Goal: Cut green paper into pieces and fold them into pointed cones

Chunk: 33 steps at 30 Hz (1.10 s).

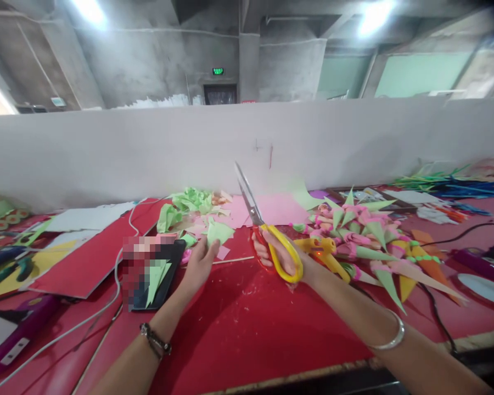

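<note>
The right hand (283, 257) grips scissors (254, 213) with long silver blades, 1 yellow handle and 1 red. The left hand (200, 263) pinches a pale green paper piece (220, 232).

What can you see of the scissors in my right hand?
The scissors have long, pointed, silvery metal blades meeting at a pivot, plus one yellow and one red loop handle, apparently plastic. The right hand grips the handles. They are held up over the red tabletop, tips pointing upward and slightly left; the blades look nearly closed and seem to touch nothing.
</note>
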Each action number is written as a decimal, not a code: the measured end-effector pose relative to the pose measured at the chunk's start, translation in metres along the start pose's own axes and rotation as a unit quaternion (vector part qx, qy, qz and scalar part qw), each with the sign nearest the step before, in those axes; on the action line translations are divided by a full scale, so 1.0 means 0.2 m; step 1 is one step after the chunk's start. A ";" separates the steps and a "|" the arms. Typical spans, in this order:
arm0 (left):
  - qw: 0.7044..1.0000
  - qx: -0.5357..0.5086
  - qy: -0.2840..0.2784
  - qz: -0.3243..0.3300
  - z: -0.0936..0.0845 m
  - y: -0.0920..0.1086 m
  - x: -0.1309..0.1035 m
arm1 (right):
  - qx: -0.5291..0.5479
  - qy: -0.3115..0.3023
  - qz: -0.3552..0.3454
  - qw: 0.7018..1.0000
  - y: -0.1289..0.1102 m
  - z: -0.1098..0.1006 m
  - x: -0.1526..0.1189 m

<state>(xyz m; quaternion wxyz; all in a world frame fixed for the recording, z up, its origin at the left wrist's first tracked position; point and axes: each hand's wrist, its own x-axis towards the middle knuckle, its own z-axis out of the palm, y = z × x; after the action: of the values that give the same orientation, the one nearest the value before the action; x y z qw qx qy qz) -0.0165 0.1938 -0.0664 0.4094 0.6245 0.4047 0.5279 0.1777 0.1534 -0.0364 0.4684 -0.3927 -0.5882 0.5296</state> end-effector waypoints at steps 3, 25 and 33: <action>1.000 -0.004 0.019 0.009 -0.01 0.02 0.01 | -0.001 -0.032 -0.024 0.999 0.06 -0.03 -0.06; 0.979 0.159 0.051 0.118 -0.08 0.11 -0.02 | -0.365 -0.055 -0.007 0.930 0.11 -0.05 -0.12; 0.978 0.171 0.007 0.118 -0.07 0.13 -0.03 | -0.391 -0.060 -0.039 0.918 0.09 -0.07 -0.11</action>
<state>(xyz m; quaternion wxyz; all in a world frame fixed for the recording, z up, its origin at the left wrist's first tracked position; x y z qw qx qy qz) -0.0299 0.1806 -0.0418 0.2288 0.7250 0.4149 0.4999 0.1967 0.1381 -0.0565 0.2617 -0.4888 -0.7902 0.2610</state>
